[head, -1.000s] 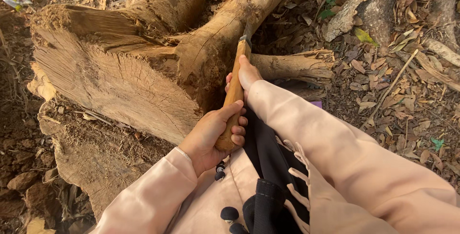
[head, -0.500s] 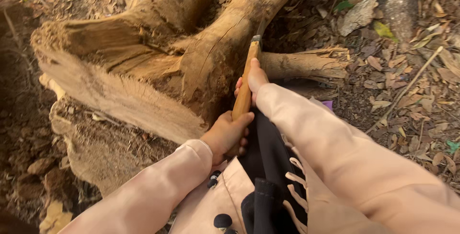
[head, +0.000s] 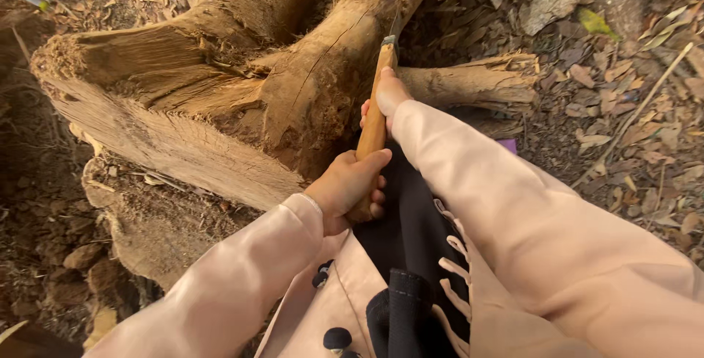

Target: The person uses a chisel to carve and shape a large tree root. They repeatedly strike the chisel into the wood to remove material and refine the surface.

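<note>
Only 1 view is given, the head view looking down along both arms.

A wooden tool handle [head: 374, 127] is held nearly upright, just beside the thick root [head: 345, 43] of a cut tree stump [head: 183, 145]. The left hand [head: 350, 186] is clamped round the lower end of the handle, fingers wrapped and thumb laid along the wood. The right hand [head: 385, 94] is placed higher on the same handle; most of it is covered by its pale pink sleeve [head: 513, 204], so it cannot be told how firmly its fingers are closed, though they are seen lying against the handle. A small metal collar [head: 389, 39] is visible at the top of the handle, where it meets the dark gap between the root and a short sawn branch [head: 469, 83]; the working end itself is hidden there.

The step in hand is judged to be a 2-handed grip with the tool set against the base of the root, low on the stump. A further stroke would call for both hands to be kept tight, with the handle kept in line with the gap and clear of the dark garment [head: 411, 255] below.

Dry leaves [head: 631, 131] and bare soil [head: 44, 219] are spread around the stump.
</note>
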